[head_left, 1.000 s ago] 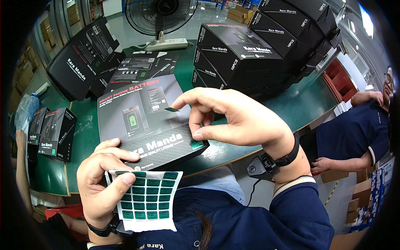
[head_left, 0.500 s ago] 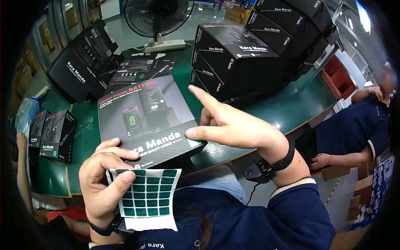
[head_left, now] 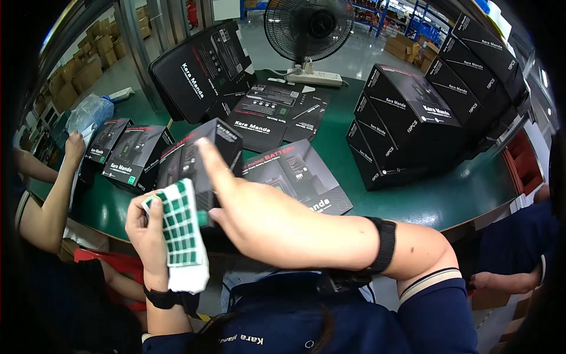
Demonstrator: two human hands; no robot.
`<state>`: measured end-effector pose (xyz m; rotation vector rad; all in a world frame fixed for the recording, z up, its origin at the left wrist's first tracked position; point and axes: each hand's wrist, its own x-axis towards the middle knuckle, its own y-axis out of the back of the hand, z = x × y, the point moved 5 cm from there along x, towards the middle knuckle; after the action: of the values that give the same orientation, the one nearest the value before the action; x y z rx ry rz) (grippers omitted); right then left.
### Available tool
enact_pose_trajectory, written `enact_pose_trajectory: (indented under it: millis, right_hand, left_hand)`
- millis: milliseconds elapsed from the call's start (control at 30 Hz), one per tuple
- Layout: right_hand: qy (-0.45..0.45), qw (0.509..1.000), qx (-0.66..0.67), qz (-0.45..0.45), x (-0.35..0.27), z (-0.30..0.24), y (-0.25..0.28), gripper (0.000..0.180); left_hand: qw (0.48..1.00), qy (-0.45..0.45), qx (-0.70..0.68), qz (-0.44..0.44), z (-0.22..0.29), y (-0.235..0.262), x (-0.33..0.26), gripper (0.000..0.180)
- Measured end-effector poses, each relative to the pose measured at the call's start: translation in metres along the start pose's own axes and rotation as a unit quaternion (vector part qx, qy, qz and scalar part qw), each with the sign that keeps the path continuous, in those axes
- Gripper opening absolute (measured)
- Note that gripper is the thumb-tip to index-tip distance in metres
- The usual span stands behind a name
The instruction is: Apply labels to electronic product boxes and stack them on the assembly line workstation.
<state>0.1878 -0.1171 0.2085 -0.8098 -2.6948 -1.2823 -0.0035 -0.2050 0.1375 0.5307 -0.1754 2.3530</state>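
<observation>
My left hand [head_left: 147, 227] pinches a white sheet of green stickers [head_left: 180, 227] between thumb and fingers, beside the lower front of a black printed box [head_left: 221, 141]. Across that box's right side lies my right hand [head_left: 233, 203], slightly blurred, its index finger stretched up along the box and its thumb by the lower front corner. A green sticker [head_left: 204, 219] shows next to that thumb. The box stands tilted, partly hidden behind the sheet and my right hand. Just right of it, a flat black-and-grey printed carton [head_left: 306, 180] rests on the green table [head_left: 330, 127], partly covered by my right forearm.
Two finished-looking black boxes [head_left: 132, 156] stand at the left, near a co-worker's arm [head_left: 50, 203]. Flat cartons [head_left: 259, 118] and a leaning carton stack [head_left: 200, 71] lie farther back. Stacked black boxes [head_left: 407, 118] fill the right. Behind are a power strip [head_left: 315, 76] and fan [head_left: 309, 26].
The view has turned left. The box has moved left, toward the standing boxes, with both hands; the flat carton beside it has come into sight. My left hand keeps the sticker sheet.
</observation>
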Motion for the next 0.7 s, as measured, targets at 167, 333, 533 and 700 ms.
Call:
enact_pose_trajectory:
  millis: [167,333,533,700]
  right_hand:
    - [0.014,0.989,0.060,-0.131,0.024,-0.008,-0.032,0.072]
    - [0.097,0.989,0.049,0.104,-0.004,0.006,0.026,0.038]
    - [-0.080,0.988,0.031,0.125,-0.066,0.044,0.094,0.007]
    - [-0.107,0.993,-0.008,0.049,-0.101,0.067,0.102,0.012]
  left_hand:
    - [0.991,-0.045,0.006,0.122,-0.009,0.031,0.011,0.013]
    - [0.975,-0.140,0.143,-0.097,-0.015,-0.016,-0.008,0.011]
    - [0.983,-0.107,0.146,-0.035,-0.020,-0.025,0.013,0.014]
    - [0.992,-0.095,-0.059,-0.052,0.015,-0.040,-0.016,0.011]
